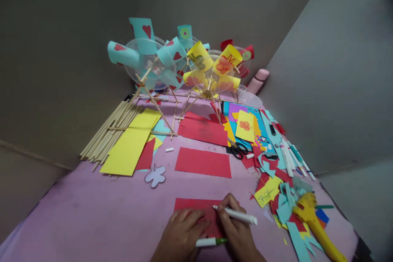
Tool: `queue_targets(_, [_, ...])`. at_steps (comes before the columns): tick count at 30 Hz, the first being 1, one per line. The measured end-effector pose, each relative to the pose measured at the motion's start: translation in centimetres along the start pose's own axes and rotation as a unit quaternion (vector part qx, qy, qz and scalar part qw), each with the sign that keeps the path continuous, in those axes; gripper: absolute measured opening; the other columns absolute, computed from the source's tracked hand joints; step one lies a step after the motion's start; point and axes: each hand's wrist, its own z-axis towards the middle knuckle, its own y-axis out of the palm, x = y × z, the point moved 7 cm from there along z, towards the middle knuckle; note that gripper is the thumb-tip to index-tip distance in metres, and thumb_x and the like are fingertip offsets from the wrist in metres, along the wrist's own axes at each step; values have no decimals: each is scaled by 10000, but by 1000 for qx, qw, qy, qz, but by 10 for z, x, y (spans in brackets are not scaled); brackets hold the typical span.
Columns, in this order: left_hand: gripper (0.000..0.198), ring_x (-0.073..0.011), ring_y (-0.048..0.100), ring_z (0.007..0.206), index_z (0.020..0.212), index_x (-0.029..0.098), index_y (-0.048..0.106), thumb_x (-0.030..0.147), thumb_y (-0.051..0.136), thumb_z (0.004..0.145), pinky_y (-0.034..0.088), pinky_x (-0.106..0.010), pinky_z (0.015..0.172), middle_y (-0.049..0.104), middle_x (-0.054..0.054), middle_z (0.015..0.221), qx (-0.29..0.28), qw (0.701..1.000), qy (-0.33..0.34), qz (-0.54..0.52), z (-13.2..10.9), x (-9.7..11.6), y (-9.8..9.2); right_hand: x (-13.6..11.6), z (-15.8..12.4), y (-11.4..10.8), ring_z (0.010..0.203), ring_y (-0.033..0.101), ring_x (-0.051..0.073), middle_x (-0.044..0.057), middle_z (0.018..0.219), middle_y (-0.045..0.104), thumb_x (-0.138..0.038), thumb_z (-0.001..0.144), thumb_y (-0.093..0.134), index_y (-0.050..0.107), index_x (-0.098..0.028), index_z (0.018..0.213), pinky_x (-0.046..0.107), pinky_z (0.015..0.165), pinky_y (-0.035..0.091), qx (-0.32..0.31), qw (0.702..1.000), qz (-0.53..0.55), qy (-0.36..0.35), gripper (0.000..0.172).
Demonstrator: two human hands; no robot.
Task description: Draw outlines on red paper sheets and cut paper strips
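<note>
We've got a pink surface running back to grey walls, back and right. Paper-and-plastic pinwheels on stick stands fill the far end, turquoise, yellow and red. Bundled sticks and a long yellow sheet sit mid-left; a paper scrap pile sits right. Work is at the near middle: red card flat under both hands, long side across. Left grip lies over the card's left part, fingers loosely spread, pinching nothing we can see. Right grip is over the card's right part, fingers pinching a white marker, tip pointing left over the upper middle of the card; can't tell if it touches. Green-and-white marker lies between the hands at the card's near side; can't tell if either hand touches it. Edges: the card's far edge shows above the fingers, second red card beyond it, well apart. Most room is left, bare pink out to the side edge. Right is tighter: scraps, then a yellow gun-shaped tool by the edge. Butterfly cut-out sits forward-left, white cap just past it.
</note>
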Motion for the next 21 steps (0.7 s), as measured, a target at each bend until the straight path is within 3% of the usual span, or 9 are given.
queue_targets(9, [200, -173, 606, 822, 1028, 225, 632, 233, 507, 872, 475, -281, 697, 691, -34, 979, 1, 1000, -3, 0, -1, 0, 3, 7, -2, 2, 501, 426, 148, -62, 540, 404, -381, 909, 388, 397, -243, 673, 249, 489, 351, -10, 999, 29, 10, 274])
queue_targets(15, [215, -176, 593, 822, 1018, 207, 637, 225, 470, 884, 476, -280, 700, 687, -42, 968, 6, 1000, -1, -3, 0, 0, 2, -3, -2, 9, 547, 482, 156, -47, 599, 448, -349, 915, 374, 418, -238, 700, 253, 535, 383, -57, 998, 27, -15, 246])
queue_targets(21, [213, -173, 598, 807, 1030, 211, 626, 231, 466, 890, 476, -279, 694, 693, -30, 963, 4, 1000, -4, -4, 0, -1, 3, -4, -1, 11, 554, 475, 157, -51, 607, 431, -337, 916, 367, 386, -246, 701, 254, 544, 386, -64, 998, 21, -16, 234])
